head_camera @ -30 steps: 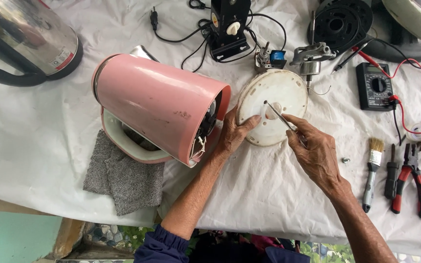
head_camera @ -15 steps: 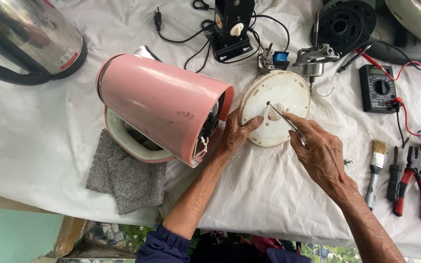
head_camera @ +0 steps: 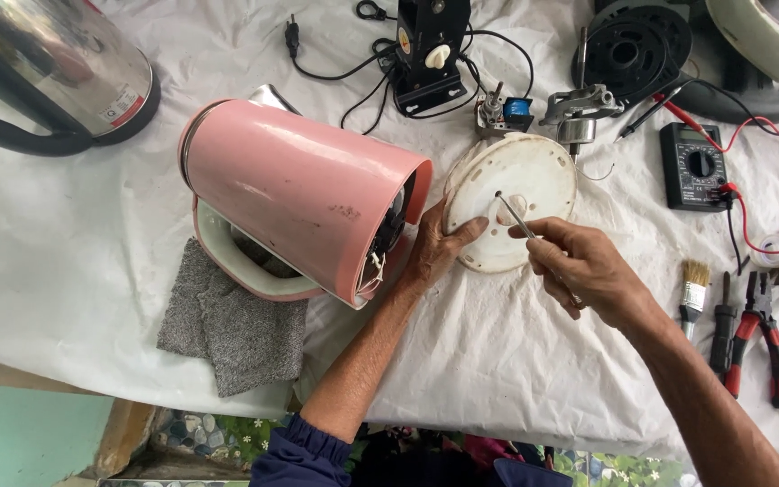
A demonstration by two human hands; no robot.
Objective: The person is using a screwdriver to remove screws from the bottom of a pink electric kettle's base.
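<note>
- The round white base plate (head_camera: 520,194) lies flat on the white cloth (head_camera: 74,271), just right of the open bottom end of the pink kettle (head_camera: 304,194), which lies on its side.
- The left hand (head_camera: 435,248) rests between the kettle and the plate, fingers loosely spread; its thumb lies on the plate's lower left edge, pressing it down rather than gripping it.
- The right hand (head_camera: 583,266) sits just below and to the right of the plate, fingers closed around a thin metal tool (head_camera: 516,216).
- The tool slants up and to the left from that hand, and its tip touches the plate near the middle.
- A grey cloth pad (head_camera: 227,334) lies beneath the kettle's lower left side.
- A steel kettle (head_camera: 47,72) stands well to the left of the plate, at the far corner.
- Just above the plate lie small metal motor parts (head_camera: 579,108) and a black box with a cord (head_camera: 430,50).
- A black multimeter (head_camera: 696,167) with red leads lies to the plate's right.
- Further right and lower lie a small brush (head_camera: 691,289) and red-handled pliers (head_camera: 759,338).
</note>
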